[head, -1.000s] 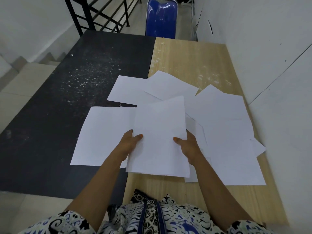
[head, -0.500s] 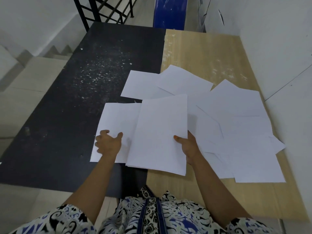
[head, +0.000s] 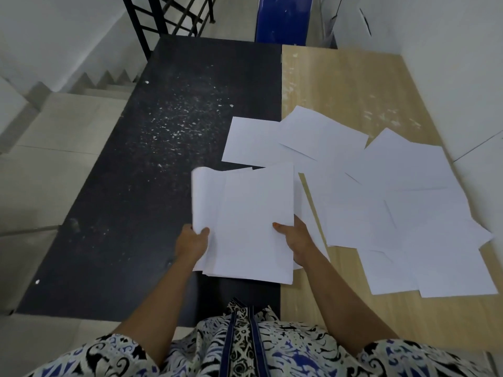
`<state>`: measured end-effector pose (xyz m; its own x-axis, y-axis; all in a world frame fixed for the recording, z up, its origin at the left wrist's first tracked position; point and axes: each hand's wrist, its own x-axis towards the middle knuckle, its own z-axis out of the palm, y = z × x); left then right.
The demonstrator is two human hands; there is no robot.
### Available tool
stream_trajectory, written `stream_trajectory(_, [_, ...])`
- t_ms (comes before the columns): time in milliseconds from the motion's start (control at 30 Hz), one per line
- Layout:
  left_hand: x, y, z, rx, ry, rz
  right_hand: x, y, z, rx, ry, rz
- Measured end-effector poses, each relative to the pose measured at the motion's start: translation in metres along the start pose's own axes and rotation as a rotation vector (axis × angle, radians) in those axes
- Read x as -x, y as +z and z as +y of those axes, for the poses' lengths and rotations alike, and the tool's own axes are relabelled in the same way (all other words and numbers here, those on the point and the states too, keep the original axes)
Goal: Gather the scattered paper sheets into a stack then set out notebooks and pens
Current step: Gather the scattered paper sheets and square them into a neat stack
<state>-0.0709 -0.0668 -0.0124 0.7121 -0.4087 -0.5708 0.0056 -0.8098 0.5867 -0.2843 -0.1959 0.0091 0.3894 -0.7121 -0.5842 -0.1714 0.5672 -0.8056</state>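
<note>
**paperpusher:** White sheets everywhere, and that's the whole job right now. The stack (head: pixel 253 221) is held just above the seam where the black table (head: pixel 130 186) meets the wooden table (head: pixel 353 85), right hand (head: pixel 295 240) curled on its right edge with the thumb on top, left hand (head: pixel 192 242) gripping the lower left corner of a curled sheet (head: pixel 202 202). I'd guess it's held low and flat so each new page slides on without the pile fanning out.

**deskjockey:** Makes sense — that curled one looks like it's being tucked in at the stack's left side, its edge rolled up and over. What's left?

**paperpusher:** Plenty. The loose sheets (head: pixel 402 202) overlap across the wooden side, to the right of the right hand and beyond it, the nearest apparently tucked under the stack's right edge. Two more lie past the stack's far edge, one of them on the black top.

**deskjockey:** And the notebooks and pens?

**paperpusher:** None in view — so I'd say that part hasn't started.
</note>
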Motion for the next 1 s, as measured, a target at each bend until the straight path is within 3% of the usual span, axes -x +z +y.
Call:
stream_trajectory(167, [-0.008, -0.018, 0.000, 0.311, -0.036, -0.066, -0.002, 0.010, 0.000, -0.032, 0.035, -0.060])
stream_trajectory(433, [-0.004, -0.019, -0.001, 0.332, -0.060, -0.272, -0.019, 0.016, -0.001, 0.049, 0.106, -0.125])
stream_trajectory(633, [0.000, -0.014, -0.011, 0.396, 0.025, -0.348, -0.026, 0.028, 0.003, 0.243, 0.030, -0.151])
stream_trajectory(833, [0.017, -0.010, -0.004, 0.478, 0.158, -0.243, -0.024, 0.027, 0.004, 0.409, -0.107, -0.121])
stream_trajectory(933, [0.023, -0.016, 0.006, 0.624, 0.160, -0.322, -0.022, 0.013, -0.004, 0.347, -0.152, -0.081])
stream_trajectory(1000, [0.029, -0.018, 0.017, 0.731, 0.126, -0.429, -0.018, 0.003, -0.013, 0.152, -0.087, -0.136])
